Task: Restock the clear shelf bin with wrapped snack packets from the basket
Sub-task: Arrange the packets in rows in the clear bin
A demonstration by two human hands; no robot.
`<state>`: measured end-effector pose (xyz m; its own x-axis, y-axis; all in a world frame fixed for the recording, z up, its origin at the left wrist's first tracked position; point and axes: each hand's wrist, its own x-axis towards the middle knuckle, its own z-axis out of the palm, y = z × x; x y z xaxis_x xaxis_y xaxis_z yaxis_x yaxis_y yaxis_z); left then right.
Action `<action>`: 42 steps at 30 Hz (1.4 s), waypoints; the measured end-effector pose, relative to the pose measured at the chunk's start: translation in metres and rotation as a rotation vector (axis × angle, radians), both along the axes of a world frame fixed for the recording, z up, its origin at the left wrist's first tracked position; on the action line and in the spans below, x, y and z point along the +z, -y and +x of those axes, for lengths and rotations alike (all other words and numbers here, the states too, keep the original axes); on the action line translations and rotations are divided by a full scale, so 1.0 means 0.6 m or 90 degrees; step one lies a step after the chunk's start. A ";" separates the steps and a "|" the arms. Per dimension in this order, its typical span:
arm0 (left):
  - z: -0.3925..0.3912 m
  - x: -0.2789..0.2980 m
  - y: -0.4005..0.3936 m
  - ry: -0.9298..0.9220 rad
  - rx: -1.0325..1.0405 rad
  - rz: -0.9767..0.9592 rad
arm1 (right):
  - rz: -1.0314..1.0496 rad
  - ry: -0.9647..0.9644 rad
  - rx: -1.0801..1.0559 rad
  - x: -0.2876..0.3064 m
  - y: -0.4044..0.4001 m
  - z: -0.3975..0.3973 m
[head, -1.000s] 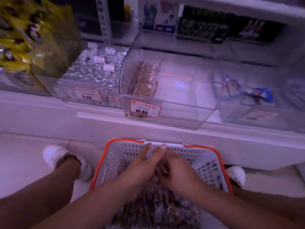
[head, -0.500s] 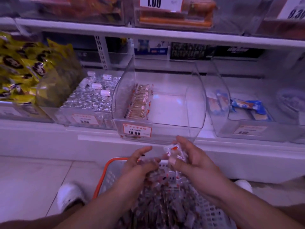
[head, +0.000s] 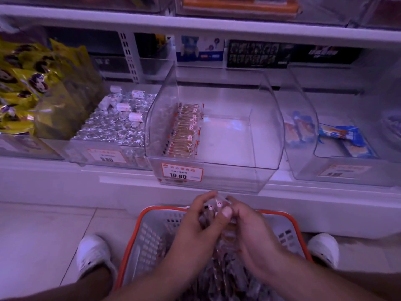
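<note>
Snack packets [head: 217, 208]: both hands are bunching a stack above the basket [head: 149, 242], just below the clear bin [head: 267, 135]. Left hand [head: 195, 227] and right hand [head: 249, 231] are curling fingers round it. Looking light, crinkly, slippery; probably best squeezing the stack ends. One row [head: 184, 131] is already sitting inside, left.

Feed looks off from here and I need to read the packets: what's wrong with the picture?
Head view: dim purple cast throughout; wide-angle bending of the shelf edges; packets in both hands are soft and blurred; the bin is sharper, its price tag readable.
</note>
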<state>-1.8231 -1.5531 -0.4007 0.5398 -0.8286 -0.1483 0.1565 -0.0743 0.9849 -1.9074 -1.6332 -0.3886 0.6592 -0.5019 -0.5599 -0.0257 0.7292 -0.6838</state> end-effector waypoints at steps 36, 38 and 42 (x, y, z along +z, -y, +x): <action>0.228 0.143 0.009 0.781 0.226 -0.042 | -0.761 -0.163 0.329 0.233 0.155 0.123; 0.259 0.131 0.018 0.753 0.182 0.091 | -0.913 -0.309 0.391 0.228 0.227 0.179; 0.269 0.107 0.031 0.732 0.089 0.132 | -1.060 -0.625 0.472 0.149 0.340 0.256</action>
